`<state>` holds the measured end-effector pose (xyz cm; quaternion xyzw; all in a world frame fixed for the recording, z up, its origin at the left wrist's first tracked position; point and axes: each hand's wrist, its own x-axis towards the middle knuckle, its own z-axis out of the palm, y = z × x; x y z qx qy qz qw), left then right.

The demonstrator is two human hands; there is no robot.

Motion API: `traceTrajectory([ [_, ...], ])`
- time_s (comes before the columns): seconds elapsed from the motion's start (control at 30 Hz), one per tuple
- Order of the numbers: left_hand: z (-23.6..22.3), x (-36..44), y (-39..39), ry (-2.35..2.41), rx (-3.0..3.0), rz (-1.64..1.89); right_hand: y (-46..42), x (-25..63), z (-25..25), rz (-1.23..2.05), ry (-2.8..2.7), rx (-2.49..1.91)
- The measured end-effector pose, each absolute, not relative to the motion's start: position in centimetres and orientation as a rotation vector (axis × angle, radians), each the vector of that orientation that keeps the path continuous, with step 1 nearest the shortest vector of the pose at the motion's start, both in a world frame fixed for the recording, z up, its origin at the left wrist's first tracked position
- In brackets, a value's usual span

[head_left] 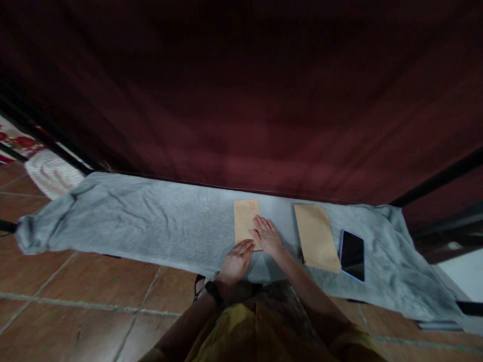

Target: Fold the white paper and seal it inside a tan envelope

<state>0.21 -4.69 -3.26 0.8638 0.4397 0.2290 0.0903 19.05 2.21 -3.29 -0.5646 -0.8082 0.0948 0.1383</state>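
A tan paper envelope (244, 213) with small red print near its top corner lies flat on the grey cloth in front of me. My right hand (266, 235) rests flat on its right side, fingers stretched out. Across the lower edge lies my left hand (236, 260), its fingers extended and pointing right, palm down. The fingertips of both hands come close together on the paper. To the right sits a stack of similar tan envelopes (317, 236), apart from my hands.
A phone (352, 255) in a light purple case lies right of the stack. The grey cloth (188, 221) covers a narrow surface, rumpled at both ends. A dark red curtain (241, 125) hangs behind it between dark bars. Brown floor tiles (101, 281) show in front.
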Motion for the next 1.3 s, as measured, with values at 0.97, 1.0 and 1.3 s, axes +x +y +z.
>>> traceTrajectory([
  [0.97, -3.8, 0.3, -4.3, 1.657, 2.338, 0.938, -4.2, 19.7, -2.6, 0.22, -2.155, -1.425],
  [1.0, -3.9, 0.4, -4.5, 1.716, 2.33, 0.96, -4.6, 19.5, -2.7, 0.214, -2.184, -1.38],
  [1.3, -4.2, 0.6, -4.4, 1.852, 2.144, 0.944, -6.6, 17.0, -3.5, 0.173, -2.206, -1.415],
])
